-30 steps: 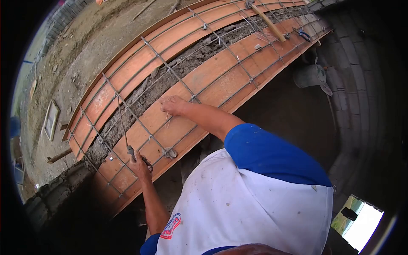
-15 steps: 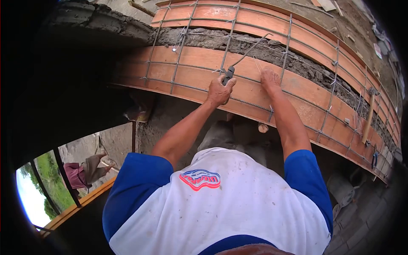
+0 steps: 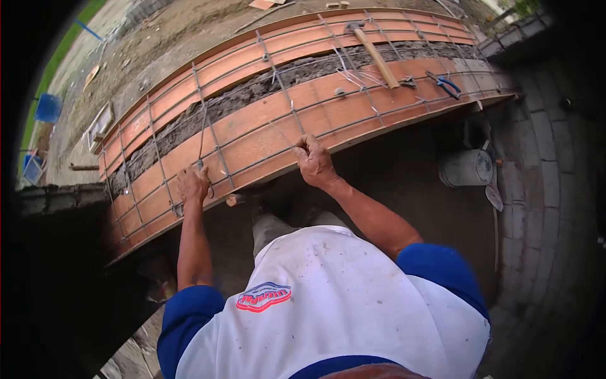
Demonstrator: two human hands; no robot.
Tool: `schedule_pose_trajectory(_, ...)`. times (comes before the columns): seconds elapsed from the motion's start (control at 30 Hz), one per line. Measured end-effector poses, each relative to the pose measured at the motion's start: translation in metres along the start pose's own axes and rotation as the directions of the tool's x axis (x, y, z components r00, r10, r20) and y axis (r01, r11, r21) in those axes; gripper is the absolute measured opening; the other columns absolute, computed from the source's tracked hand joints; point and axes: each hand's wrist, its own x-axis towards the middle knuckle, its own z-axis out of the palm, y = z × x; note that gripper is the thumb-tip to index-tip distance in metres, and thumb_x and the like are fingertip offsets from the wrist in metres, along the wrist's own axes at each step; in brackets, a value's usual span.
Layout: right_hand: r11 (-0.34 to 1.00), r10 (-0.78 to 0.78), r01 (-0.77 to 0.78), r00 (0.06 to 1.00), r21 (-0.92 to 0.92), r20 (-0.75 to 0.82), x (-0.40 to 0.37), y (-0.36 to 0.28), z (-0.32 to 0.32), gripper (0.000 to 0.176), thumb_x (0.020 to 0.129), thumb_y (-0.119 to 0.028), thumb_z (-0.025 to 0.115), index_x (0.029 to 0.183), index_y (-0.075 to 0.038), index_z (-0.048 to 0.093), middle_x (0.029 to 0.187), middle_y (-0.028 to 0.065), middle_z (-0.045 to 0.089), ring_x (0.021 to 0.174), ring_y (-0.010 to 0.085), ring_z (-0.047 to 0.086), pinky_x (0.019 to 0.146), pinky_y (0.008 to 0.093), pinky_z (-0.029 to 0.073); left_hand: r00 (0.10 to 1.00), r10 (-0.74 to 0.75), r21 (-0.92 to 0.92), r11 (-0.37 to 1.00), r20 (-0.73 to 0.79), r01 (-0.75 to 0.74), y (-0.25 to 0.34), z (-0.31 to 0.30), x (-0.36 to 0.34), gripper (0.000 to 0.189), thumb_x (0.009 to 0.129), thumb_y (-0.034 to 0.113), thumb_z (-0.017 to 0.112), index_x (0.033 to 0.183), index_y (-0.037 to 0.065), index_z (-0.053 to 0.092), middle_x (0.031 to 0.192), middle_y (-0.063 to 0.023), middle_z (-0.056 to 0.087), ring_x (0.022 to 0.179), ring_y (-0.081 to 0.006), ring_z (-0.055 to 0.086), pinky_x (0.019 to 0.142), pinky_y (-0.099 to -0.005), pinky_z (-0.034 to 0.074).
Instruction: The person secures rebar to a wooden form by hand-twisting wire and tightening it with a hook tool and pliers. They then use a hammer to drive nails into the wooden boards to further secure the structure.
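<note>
A grid of steel rebar (image 3: 221, 148) lies over orange wooden boards (image 3: 259, 144). At the left part of the grid, my left hand (image 3: 193, 184) is closed around a dark hand tool with a long thin rod (image 3: 202, 136); the fingers hide most of its grip. My right hand (image 3: 315, 163) is at the near edge of the boards, beside a rebar crossing. Its thumb and fingers are pinched together on a thin tie wire (image 3: 282, 134), which shows only faintly.
Rough grey concrete (image 3: 252, 90) runs between the boards. A hammer (image 3: 377, 58), loose wires (image 3: 365, 79) and blue-handled pliers (image 3: 447, 87) lie at the right. A bucket (image 3: 466, 168) stands below, near block paving (image 3: 543, 170). A round wooden piece (image 3: 233, 199) sticks out under the near edge.
The view has swung to the right, bringing the hammer and pliers further into view. My hands are wider apart, and the left hand with its tool has lowered beside the near edge.
</note>
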Motion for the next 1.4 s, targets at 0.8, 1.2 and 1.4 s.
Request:
schedule_pose_trajectory(0.8, 0.965, 0.147, -0.107, 0.977, -0.239, 0.154, 0.042, 0.106, -0.378, 0.029, 0.096, -0.019, 0.042, 0.078, -0.002, 0.056, 0.077, 0.0192, 0.058, 0.074, 0.04, 0.058, 0.065, 0.0458, 0.047, -0.267, 0.964, -0.401, -0.242, 0.007, -0.884, 0.589, -0.042, -0.076, 0.014, 0.086, 0.02, 0.061, 0.086, 0.008, 0.053, 0.074, -0.0127, 0.057, 0.068, -0.0334, 0.059, 0.058, -0.044, 0.045)
schedule_pose_trajectory(1.2, 0.921, -0.13, 0.139, 0.99, -0.364, 0.051, 0.174, 0.18, -0.501, 0.029, 0.097, -0.026, 0.045, 0.085, 0.0, 0.049, 0.069, 0.0232, 0.054, 0.072, 0.0438, 0.058, 0.066, 0.0505, 0.047, 0.62, 0.783, -0.764, 0.37, -0.049, -0.528, 0.747, -0.001, -0.08, 0.012, 0.094, 0.015, 0.055, 0.095, 0.005, 0.061, 0.082, -0.0224, 0.062, 0.075, -0.0406, 0.061, 0.063, -0.0426, 0.047)
schedule_pose_trajectory(1.4, 0.782, -0.415, 0.38, 0.909, -0.494, 0.042, 0.28, 0.234, -0.527, 0.014, 0.085, -0.015, 0.054, 0.085, -0.002, 0.05, 0.076, 0.0201, 0.056, 0.073, 0.0401, 0.059, 0.063, 0.0468, 0.048, 0.908, 0.412, -0.938, 0.338, 0.08, -0.071, 0.852, 0.009, -0.072, 0.018, 0.096, 0.016, 0.053, 0.085, 0.001, 0.056, 0.069, -0.0166, 0.057, 0.065, -0.028, 0.058, 0.06, -0.0384, 0.045)
